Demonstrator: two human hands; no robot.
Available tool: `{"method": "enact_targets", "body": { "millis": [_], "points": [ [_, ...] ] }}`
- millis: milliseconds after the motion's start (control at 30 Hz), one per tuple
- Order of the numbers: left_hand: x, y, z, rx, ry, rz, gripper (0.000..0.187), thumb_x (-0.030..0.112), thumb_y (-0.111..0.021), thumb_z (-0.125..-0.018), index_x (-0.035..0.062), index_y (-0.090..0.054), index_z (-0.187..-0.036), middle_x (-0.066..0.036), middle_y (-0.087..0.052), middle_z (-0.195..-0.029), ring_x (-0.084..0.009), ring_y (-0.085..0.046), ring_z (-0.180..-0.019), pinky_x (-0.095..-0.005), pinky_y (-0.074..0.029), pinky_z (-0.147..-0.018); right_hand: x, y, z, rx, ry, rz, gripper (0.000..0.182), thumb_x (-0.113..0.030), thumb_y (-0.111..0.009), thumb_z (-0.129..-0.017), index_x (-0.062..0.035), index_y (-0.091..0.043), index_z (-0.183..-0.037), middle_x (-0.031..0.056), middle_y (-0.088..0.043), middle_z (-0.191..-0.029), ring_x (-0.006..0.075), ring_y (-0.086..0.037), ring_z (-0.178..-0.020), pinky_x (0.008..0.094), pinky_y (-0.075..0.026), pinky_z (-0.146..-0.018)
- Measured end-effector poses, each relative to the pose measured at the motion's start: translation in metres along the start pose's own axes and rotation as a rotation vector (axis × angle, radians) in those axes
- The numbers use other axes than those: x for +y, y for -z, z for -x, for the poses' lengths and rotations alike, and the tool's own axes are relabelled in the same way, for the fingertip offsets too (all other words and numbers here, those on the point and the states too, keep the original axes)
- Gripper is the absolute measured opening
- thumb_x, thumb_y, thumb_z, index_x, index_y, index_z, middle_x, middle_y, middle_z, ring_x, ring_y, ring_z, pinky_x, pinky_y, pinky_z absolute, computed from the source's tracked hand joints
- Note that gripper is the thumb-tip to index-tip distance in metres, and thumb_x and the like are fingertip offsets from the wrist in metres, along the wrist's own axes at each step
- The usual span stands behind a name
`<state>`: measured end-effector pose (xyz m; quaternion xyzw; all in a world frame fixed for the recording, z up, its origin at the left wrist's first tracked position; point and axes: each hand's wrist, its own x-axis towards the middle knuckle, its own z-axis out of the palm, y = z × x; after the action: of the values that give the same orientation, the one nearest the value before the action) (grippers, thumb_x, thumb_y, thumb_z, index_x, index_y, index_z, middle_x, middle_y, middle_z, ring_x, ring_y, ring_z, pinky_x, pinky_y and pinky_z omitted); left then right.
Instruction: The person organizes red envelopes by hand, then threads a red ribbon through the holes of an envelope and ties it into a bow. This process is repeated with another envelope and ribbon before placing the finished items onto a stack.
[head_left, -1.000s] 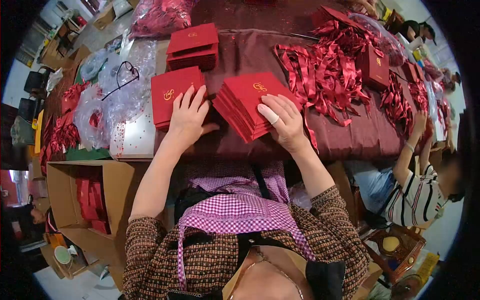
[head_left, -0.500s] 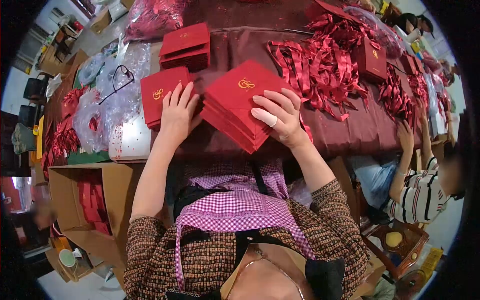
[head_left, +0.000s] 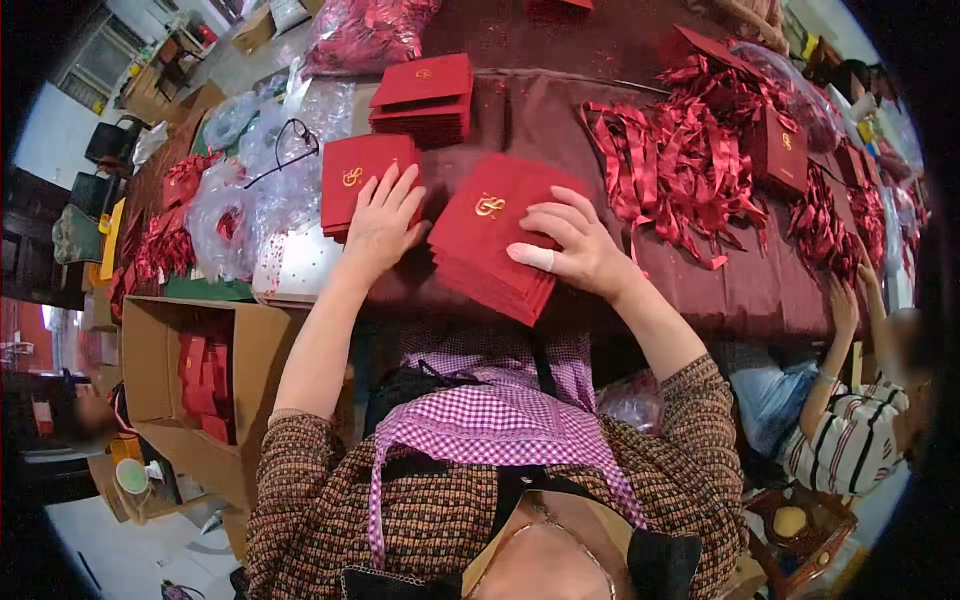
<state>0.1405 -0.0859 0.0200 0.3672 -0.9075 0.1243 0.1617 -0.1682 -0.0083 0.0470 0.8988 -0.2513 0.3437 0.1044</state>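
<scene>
A thick stack of flat red paper gift bags (head_left: pixel 480 230), with a gold emblem on top, sits tilted at the table's front edge. My right hand (head_left: pixel 575 240) grips its right side with bent fingers; a white cover wraps one finger. My left hand (head_left: pixel 385 220) lies with fingers stretched over the right edge of a second red stack (head_left: pixel 345 175), also gold-marked. Behind that stands another pile of the same red bags (head_left: pixel 422 95).
Red ribbons (head_left: pixel 680 175) lie in a heap to the right, beside a red box-like piece (head_left: pixel 785 155). Glasses (head_left: pixel 290 150) rest on clear plastic at left. An open carton (head_left: pixel 165 365) holding red items stands below the table. A co-worker's hands (head_left: pixel 850 295) are at far right.
The right-hand stack, held askew and fanned before, now looks lower and more even in my right hand. My left hand stays on the left stack. The whole view has shifted slightly.
</scene>
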Motion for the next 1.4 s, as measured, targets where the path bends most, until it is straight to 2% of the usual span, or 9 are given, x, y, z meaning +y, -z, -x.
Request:
{"method": "enact_targets", "body": {
  "millis": [200,533,900,1000,1067,1133,1233,1300,1400],
  "points": [
    [-0.009,0.011,0.004,-0.124,0.01,0.101,0.079,0.015,-0.07,-0.067,0.002,-0.038,-0.138,-0.014,-0.033,-0.147,-0.0316,-0.027,-0.139,-0.0469,-0.022,-0.112,0.016,-0.024,-0.019,0.015,0.065,-0.06,0.036,-0.012,-0.055,-0.077,-0.0216,-0.063,-0.111,0.0064,-0.057,-0.109,0.024,-0.056,-0.109,0.047,-0.038,-0.103],
    [-0.007,0.041,0.006,-0.066,-0.032,0.25,0.074,0.005,-0.057,-0.07,0.0023,-0.034,-0.14,-0.016,-0.028,-0.15,-0.0369,-0.02,-0.14,-0.0498,-0.015,-0.114,0.029,-0.04,-0.002,-0.177,-0.099,-0.085,0.054,-0.008,-0.066,-0.068,-0.0259,-0.058,-0.118,0.0013,-0.057,-0.121,0.0282,-0.044,-0.127,0.0491,-0.026,-0.111],
    [-0.052,0.039,-0.096,0.127,-0.037,0.204,0.067,0.036,-0.06,-0.087,0.0009,-0.037,-0.138,-0.019,-0.034,-0.146,-0.0395,-0.029,-0.136,-0.0486,-0.026,-0.109,0.031,-0.02,-0.013,-0.485,-0.092,0.004,0.074,-0.004,-0.065,-0.066,-0.0275,-0.046,-0.133,0.0009,-0.045,-0.139,0.0315,-0.035,-0.133,0.0482,-0.027,-0.11],
    [-0.06,0.013,-0.131,0.011,-0.064,-0.024,0.071,0.044,-0.058,-0.086,0.0064,-0.034,-0.142,-0.018,-0.033,-0.146,-0.0412,-0.031,-0.134,-0.0505,-0.028,-0.108,0.036,-0.022,-0.013,-0.449,-0.053,-0.004,0.074,-0.004,-0.063,-0.066,-0.0244,-0.044,-0.135,0.0029,-0.044,-0.14,0.0325,-0.036,-0.132,0.0461,-0.033,-0.105],
    [-0.057,-0.008,-0.141,-0.181,-0.004,-0.068,0.075,0.049,-0.056,-0.085,0.0124,-0.029,-0.145,-0.018,-0.029,-0.149,-0.0437,-0.029,-0.134,-0.0549,-0.026,-0.107,0.038,-0.021,-0.013,-0.46,-0.025,0.035,0.055,-0.01,-0.05,-0.081,-0.0247,-0.046,-0.134,0.0045,-0.047,-0.137,0.0324,-0.038,-0.13,0.0456,-0.034,-0.104],
    [-0.054,-0.032,-0.139,-0.495,0.112,0.016,0.08,0.055,-0.052,-0.086,0.0161,-0.021,-0.148,-0.016,-0.018,-0.154,-0.0461,-0.02,-0.138,-0.0575,-0.021,-0.109,0.04,-0.025,-0.01,-0.453,-0.028,0.034,0.051,-0.013,-0.047,-0.084,-0.024,-0.046,-0.134,0.0058,-0.046,-0.138,0.0333,-0.038,-0.13,0.0464,-0.034,-0.105],
    [-0.043,-0.039,-0.128,-0.457,0.14,-0.006,0.078,0.054,-0.051,-0.087,0.0153,-0.02,-0.148,-0.016,-0.017,-0.154,-0.0478,-0.017,-0.138,-0.0569,-0.018,-0.111,0.042,-0.028,-0.007,-0.428,-0.021,0.008,0.049,-0.015,-0.047,-0.085,-0.0236,-0.045,-0.134,0.0061,-0.046,-0.138,0.0335,-0.039,-0.13,0.0469,-0.034,-0.105],
    [-0.045,-0.042,-0.132,-0.476,0.143,-0.055,0.077,0.054,-0.051,-0.088,0.018,-0.019,-0.149,-0.015,-0.017,-0.154,-0.0465,-0.02,-0.137,-0.0568,-0.021,-0.109,0.041,-0.029,-0.006,-0.422,-0.015,0.043,0.063,-0.007,-0.055,-0.076,-0.023,-0.042,-0.136,0.0054,-0.044,-0.139,0.0338,-0.037,-0.131,0.0465,-0.033,-0.107],
    [-0.049,-0.049,-0.13,-0.395,0.102,-0.066,0.075,0.053,-0.051,-0.088,0.0168,-0.024,-0.147,-0.015,-0.022,-0.153,-0.0465,-0.026,-0.134,-0.0579,-0.025,-0.107,0.047,-0.035,-0.004,-0.345,0.0,0.045,0.058,-0.01,-0.051,-0.081,-0.0232,-0.042,-0.136,0.0057,-0.044,-0.139,0.0331,-0.037,-0.131,0.0465,-0.033,-0.107]
  ]
}}
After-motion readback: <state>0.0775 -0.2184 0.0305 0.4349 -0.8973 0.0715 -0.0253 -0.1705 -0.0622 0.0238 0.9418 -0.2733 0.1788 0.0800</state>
